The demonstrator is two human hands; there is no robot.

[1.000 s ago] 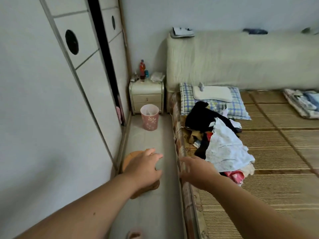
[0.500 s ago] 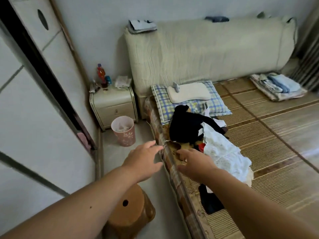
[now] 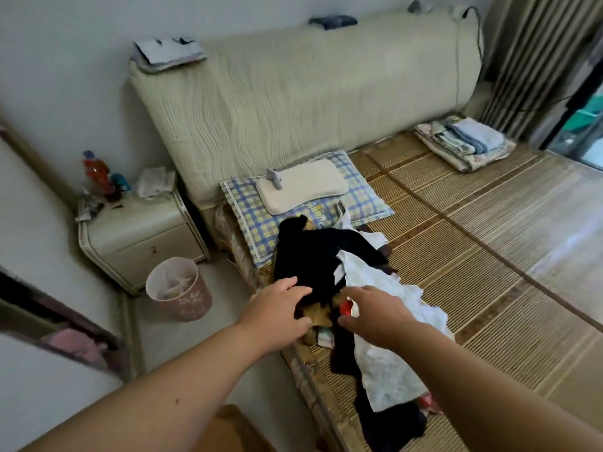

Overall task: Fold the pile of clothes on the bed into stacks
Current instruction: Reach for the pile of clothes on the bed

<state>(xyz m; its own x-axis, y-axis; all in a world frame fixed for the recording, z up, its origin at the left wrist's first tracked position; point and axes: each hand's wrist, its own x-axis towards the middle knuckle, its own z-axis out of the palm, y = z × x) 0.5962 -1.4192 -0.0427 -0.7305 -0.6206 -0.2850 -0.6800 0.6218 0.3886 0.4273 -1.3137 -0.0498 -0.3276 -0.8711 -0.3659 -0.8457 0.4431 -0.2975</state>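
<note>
1. The left hand (image 3: 277,305) is laid on the near left edge of the pile of clothes (image 3: 326,256). Its fingers are straight and apart on a black garment (image 3: 313,252), and nothing is gripped.
2. The right hand (image 3: 375,316) is held just beside it, over a red scrap (image 3: 346,308). Its fingers are loosely apart and clamped on nothing.
3. The pile lies tangled at the bed's left edge, just near of a checked pillow (image 3: 248,210). No piece of it is seen folded, so the task is judged barely begun, with everything left to be folded and stacked.
4. A folded stack (image 3: 463,143) is seen at the far right; whether it belongs to the task cannot be told.
5. The bed is covered by a woven mat (image 3: 489,256).
6. From left to right, a nightstand (image 3: 140,230), a pink bin (image 3: 177,288), a padded headboard (image 3: 293,102) and a curtain (image 3: 528,60) are seen.
</note>
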